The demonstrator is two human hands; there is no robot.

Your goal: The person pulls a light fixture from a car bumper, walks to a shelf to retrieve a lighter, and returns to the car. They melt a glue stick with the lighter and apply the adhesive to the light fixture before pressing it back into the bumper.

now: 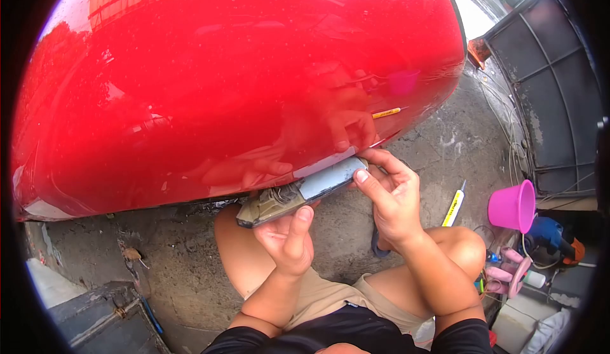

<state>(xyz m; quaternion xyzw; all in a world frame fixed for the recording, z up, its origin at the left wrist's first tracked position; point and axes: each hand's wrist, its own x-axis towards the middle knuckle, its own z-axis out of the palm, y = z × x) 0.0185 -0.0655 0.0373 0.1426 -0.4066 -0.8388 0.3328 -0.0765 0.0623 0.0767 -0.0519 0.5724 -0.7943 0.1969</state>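
Both hands hold a long, narrow lamp-like car part (pixel 327 181) close against the lower edge of a glossy red car panel (pixel 254 100). Its right section is a pale, smooth face, while the left end is dark and dusty with a loop of what looks like wire. My left hand (pixel 287 243) supports the left half from below, thumb along the near edge and fingers partly hidden under it. At the right end, my right hand (pixel 393 195) pinches the tip between thumb and fingers. The panel mirrors both hands.
A yellow-labelled tube with a pointed nozzle (pixel 454 208) lies on the concrete floor (pixel 438 138) by my right knee. To the right are a pink bucket (pixel 511 205), a blue power tool (pixel 549 236) and cables. A dark ribbed panel (pixel 546 87) stands behind them.
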